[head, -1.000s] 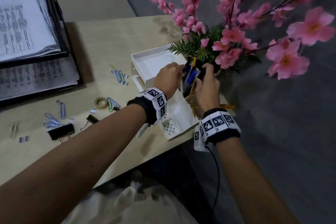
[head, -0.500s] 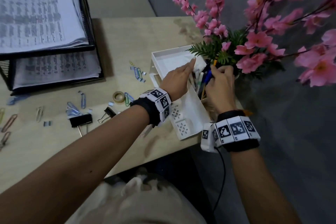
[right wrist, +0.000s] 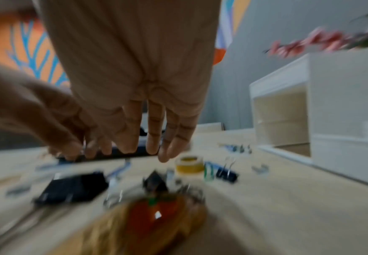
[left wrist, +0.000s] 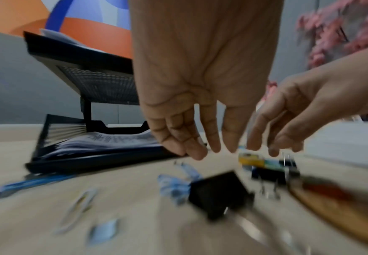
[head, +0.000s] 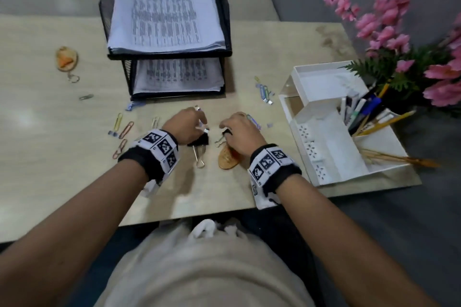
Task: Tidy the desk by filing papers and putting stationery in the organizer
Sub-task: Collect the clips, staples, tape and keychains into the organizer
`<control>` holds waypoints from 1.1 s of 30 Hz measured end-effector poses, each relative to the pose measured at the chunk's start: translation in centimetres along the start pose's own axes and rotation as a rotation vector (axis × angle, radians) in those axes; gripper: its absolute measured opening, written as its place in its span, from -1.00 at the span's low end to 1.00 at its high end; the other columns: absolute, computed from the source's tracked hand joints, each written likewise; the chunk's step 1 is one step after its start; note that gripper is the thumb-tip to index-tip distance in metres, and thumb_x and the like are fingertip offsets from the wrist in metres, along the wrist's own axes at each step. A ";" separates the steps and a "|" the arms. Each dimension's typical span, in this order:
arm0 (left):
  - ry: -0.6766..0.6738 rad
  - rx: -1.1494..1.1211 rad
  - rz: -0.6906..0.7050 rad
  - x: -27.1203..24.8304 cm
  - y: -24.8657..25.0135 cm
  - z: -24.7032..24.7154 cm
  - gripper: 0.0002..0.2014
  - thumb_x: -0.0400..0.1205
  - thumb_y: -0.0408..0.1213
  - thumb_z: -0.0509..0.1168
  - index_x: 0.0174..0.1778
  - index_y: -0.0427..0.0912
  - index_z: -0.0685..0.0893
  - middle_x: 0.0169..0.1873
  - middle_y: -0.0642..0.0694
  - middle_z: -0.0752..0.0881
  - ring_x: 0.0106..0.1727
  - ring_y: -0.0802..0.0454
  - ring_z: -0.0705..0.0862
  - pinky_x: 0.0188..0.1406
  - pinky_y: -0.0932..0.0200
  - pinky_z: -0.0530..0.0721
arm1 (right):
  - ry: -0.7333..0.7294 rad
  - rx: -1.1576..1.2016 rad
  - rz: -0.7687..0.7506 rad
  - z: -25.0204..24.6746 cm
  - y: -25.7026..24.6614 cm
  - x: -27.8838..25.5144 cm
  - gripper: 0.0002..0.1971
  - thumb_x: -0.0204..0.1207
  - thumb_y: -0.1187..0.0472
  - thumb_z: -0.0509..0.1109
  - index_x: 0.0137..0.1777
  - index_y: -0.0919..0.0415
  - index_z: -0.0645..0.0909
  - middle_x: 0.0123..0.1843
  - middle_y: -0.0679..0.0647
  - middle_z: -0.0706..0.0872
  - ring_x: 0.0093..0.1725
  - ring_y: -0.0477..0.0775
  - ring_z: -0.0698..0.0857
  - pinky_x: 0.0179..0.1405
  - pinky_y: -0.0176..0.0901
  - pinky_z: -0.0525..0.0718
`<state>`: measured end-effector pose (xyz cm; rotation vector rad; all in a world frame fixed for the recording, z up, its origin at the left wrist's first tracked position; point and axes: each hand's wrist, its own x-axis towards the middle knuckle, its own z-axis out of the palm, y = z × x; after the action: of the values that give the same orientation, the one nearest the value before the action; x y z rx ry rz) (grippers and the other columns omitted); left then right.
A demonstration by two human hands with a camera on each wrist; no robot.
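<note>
My left hand [head: 199, 124] hovers over a large black binder clip [head: 198, 141] on the desk, fingers hanging loosely and holding nothing [left wrist: 200, 150]. My right hand [head: 225, 129] hangs just to its right over a small black binder clip [head: 224, 133], fingers straight down and empty [right wrist: 148, 148]. The white organizer [head: 324, 137] stands at the right with pens and pencils [head: 361, 112] in its cup. A black mesh paper tray [head: 225, 20] with stacked printed sheets stands at the back. Coloured paper clips [head: 122, 127] lie scattered on the left.
A wooden keychain [head: 227, 161] lies under my right wrist, and another [head: 66, 57] at the far left. A tape roll [right wrist: 189, 165] and a small blue clip [right wrist: 226, 174] lie beyond my right fingers. More clips [head: 264, 92] lie near the organizer. Pink flowers [head: 389, 32] overhang the right.
Both hands have left the organizer's pen cup and come back left to the middle of the desk, over the binder clips. The head view has swung left.
</note>
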<state>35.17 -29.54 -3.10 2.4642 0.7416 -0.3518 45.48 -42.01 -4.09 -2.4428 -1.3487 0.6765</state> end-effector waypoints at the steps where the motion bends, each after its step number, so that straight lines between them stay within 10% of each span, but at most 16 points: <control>1: -0.047 0.045 0.006 -0.3 -0.8 0.4 -0.63 0.58 -0.34 0.29 0.34 -0.23 0.57 0.24 -0.32 0.54 0.27 -0.27 0.57 0.25 0.02 0.51 | -0.016 -0.050 -0.013 0.8 -0.3 0.4 -0.67 0.53 0.40 0.21 0.25 0.25 0.63 0.27 0.28 0.59 0.33 0.29 0.52 0.28 0.06 0.55; 7: -0.112 0.310 0.059 -1.2 -1.9 2.9 -0.43 0.61 -0.32 0.22 0.55 0.01 0.27 0.35 -0.23 0.35 0.38 -0.25 0.40 0.21 -0.14 0.57 | -0.014 -0.201 0.046 2.9 -0.4 1.2 -0.70 0.48 0.54 0.15 0.15 0.37 0.54 0.26 0.33 0.48 0.31 0.34 0.46 0.21 0.13 0.54; 14: -0.022 0.263 0.071 -0.5 -0.7 3.3 -0.66 0.67 -0.23 0.16 0.28 -0.37 0.46 0.25 -0.30 0.48 0.25 -0.29 0.57 0.02 -0.14 0.57 | 0.199 0.149 0.126 2.0 0.1 0.3 -0.83 0.30 0.54 0.32 -0.24 0.27 0.52 -0.02 0.30 0.63 0.06 0.29 0.62 -0.05 -0.02 0.60; 19: 0.030 0.013 0.077 0.8 1.9 3.0 -0.67 0.60 -0.21 0.29 0.15 -0.38 0.53 0.14 -0.35 0.63 0.17 -0.28 0.62 0.04 -0.05 0.55 | 0.512 0.670 0.395 -2.5 3.0 -3.0 -0.84 0.37 0.49 0.42 -0.15 0.24 0.62 -0.24 0.03 0.64 -0.33 -0.17 0.56 -0.50 -0.69 0.50; 25: 0.072 -0.301 0.080 2.3 7.4 2.7 -0.70 0.51 -0.27 0.40 0.09 -0.36 0.62 0.03 -0.30 0.75 0.12 -0.21 0.65 -0.07 0.15 0.45 | 0.795 0.652 0.742 -6.3 11.5 -6.1 -0.82 0.31 0.47 0.41 -0.38 0.18 0.64 -0.29 0.14 0.72 -0.13 0.15 0.68 0.13 0.13 0.72; 30: 0.060 -0.466 0.078 3.0 10.9 4.0 -0.82 0.50 -0.25 0.41 -0.11 -0.20 0.55 -0.12 -0.26 0.82 -0.05 -0.13 0.76 0.02 0.07 0.67 | 0.817 0.524 0.828 -7.7 14.0 -6.0 -0.82 0.46 0.34 0.33 -0.07 0.29 0.76 0.05 0.28 0.78 0.20 0.29 0.64 0.25 -0.01 0.62; 33: 0.063 -0.583 0.048 3.3 12.7 5.0 -0.78 0.51 -0.26 0.40 -0.24 -0.18 0.44 -0.12 -0.35 0.80 -0.10 -0.19 0.79 -0.15 0.02 0.68 | 0.808 0.536 0.650 -7.7 12.1 -7.1 -0.81 0.53 0.21 0.35 -0.03 0.29 0.74 -0.03 0.09 0.71 0.05 0.08 0.62 0.14 -0.14 0.54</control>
<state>44.63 -39.91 -3.16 1.9417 0.6907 -0.0268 54.98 -54.53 -1.03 -2.2469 -0.0482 0.0809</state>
